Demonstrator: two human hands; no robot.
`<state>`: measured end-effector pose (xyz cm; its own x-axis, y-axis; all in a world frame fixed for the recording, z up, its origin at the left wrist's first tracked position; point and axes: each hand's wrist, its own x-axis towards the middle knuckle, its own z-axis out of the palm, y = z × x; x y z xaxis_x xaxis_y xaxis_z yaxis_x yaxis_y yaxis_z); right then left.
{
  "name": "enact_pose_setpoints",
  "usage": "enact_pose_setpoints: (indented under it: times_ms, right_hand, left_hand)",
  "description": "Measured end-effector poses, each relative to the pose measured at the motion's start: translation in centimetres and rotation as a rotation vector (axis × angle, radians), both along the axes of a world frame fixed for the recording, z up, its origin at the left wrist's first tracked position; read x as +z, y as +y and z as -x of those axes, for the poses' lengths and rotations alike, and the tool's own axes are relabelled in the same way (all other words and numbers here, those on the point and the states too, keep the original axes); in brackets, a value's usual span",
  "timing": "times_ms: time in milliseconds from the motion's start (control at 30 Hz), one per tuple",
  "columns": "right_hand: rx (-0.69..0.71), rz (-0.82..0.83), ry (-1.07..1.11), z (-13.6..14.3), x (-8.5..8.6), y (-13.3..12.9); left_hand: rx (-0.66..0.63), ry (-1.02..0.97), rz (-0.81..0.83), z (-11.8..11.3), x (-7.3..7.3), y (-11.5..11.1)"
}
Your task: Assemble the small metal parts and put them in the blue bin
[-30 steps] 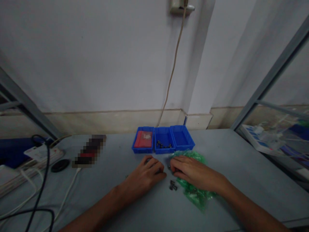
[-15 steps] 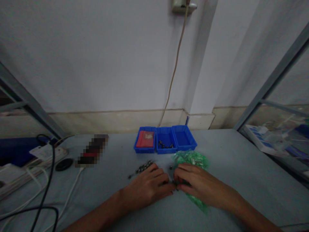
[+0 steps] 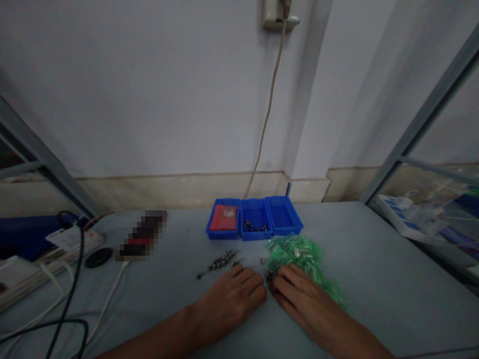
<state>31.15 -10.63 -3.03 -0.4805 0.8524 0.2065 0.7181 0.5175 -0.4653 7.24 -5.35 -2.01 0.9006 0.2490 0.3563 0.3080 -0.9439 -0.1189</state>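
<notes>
My left hand rests on the grey table with its fingers curled; whatever they hold, if anything, is hidden. My right hand is closed too, its fingertips at a small dark metal piece beside the green plastic wrap. The wrap lies behind and to the right of that hand. Several small metal parts form a row beyond my left hand, and a single one lies left of the wrap.
Three joined blue bins stand behind: the left bin holds a red packet, the middle bin several metal parts. At left are a pixelated object, a black disc, cables and a power strip.
My left hand has moved slightly down and its fingers are more curled. My right hand has shifted down, showing more of the green wrap. The view has tilted slightly.
</notes>
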Motion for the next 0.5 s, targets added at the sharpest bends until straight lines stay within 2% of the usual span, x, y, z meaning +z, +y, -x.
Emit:
enact_pose_setpoints:
  times_ms: [133, 267, 500]
  right_hand:
    - [-0.006, -0.005, 0.019, 0.2, -0.1, -0.3]
    - [-0.029, -0.01, 0.066, 0.3, -0.2, -0.4]
    - [-0.127, 0.047, 0.317, 0.1, 0.5, -0.1]
  left_hand:
    - [0.071, -0.043, 0.069, 0.0, -1.0, 0.1]
    - [0.052, -0.033, 0.079, -0.2, -1.5, 0.2]
    - [0.038, -0.088, 0.138, 0.0, -1.6, 0.4]
